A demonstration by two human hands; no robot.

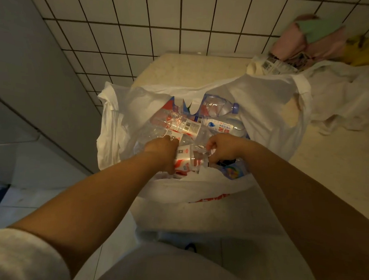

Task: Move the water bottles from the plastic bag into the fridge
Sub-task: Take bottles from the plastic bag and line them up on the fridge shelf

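A white plastic bag (265,105) lies open on a beige counter (178,67), full of several clear water bottles. One bottle with a purple cap (219,106) lies at the back, and another with a white and blue label (218,125) lies below it. Both hands reach into the bag. My left hand (161,148) has its fingers curled round a red-and-white labelled bottle (183,159). My right hand (223,150) grips a clear bottle (199,156) beside it. The fingertips are hidden among the bottles.
A grey fridge side (30,73) stands at the left against a white tiled wall (142,28). Another crumpled white bag (339,98) and pink, green and yellow packages (314,39) lie at the back right of the counter. Tiled floor shows below left.
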